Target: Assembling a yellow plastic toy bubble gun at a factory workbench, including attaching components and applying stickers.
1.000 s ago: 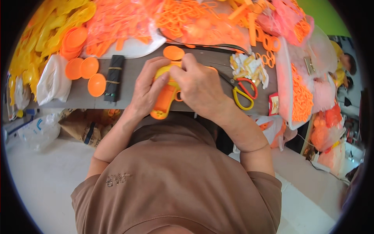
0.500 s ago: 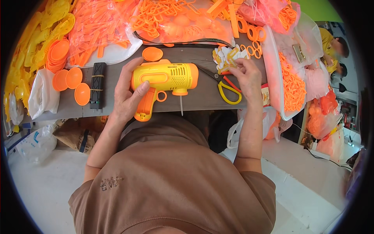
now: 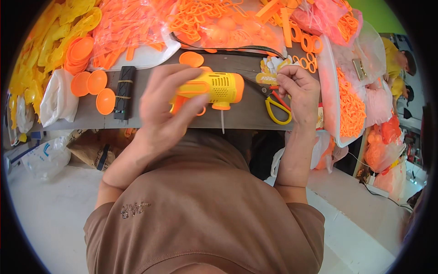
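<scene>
A yellow and orange toy bubble gun (image 3: 221,89) lies on its side on the dark table, its front end toward the right and a thin white stem sticking out below. Over its rear part hovers my left hand (image 3: 166,102), smeared by motion, thumb and fingers spread apart; it hides much of the handle. My right hand (image 3: 299,91) is closed in a pinch on a small yellow label (image 3: 266,79), held by its right end. Behind that label sits a pile of white and yellow labels (image 3: 273,64). Scissors (image 3: 278,109) with yellow and red handles lie beside my right hand.
Left of the gun are a black bar with rubber bands (image 3: 124,93) and several orange discs (image 3: 105,101). Bags of orange parts (image 3: 130,32) and yellow shells (image 3: 59,41) line the back and left. A clear bin (image 3: 335,123) of orange pieces stands at the right.
My left hand has let go of the gun's rear and swung right across it. My right hand has drawn a yellow label away from the pile. The whole view has shifted slightly.
</scene>
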{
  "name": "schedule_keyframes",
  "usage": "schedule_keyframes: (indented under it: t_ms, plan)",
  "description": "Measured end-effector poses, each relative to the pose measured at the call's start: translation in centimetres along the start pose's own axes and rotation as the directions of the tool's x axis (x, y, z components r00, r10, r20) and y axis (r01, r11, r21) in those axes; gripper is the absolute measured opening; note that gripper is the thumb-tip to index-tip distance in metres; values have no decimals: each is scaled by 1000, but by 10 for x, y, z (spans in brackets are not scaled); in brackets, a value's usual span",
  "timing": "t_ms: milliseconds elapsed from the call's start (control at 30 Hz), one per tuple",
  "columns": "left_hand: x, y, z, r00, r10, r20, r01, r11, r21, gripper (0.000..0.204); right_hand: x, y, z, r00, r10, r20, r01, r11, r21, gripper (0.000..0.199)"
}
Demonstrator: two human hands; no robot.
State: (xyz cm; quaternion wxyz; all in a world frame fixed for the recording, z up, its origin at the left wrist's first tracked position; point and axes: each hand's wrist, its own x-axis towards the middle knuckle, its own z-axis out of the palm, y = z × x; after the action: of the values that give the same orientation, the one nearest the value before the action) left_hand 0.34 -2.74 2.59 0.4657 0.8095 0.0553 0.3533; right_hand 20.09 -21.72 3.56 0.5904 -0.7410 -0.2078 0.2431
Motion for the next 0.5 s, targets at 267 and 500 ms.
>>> schedule_keyframes:
  t_ms: [267, 500]
  plan:
    - [27, 4, 17, 800, -425, 424, 562, 779, -279, 24, -5, -50, 64, 696, -490, 525, 660, 724, -200, 21]
    - [13, -7, 9, 807, -518, 284, 567, 542, -621, 16, -15, -32, 89, 709, -636, 306, 705, 648, -286, 41]
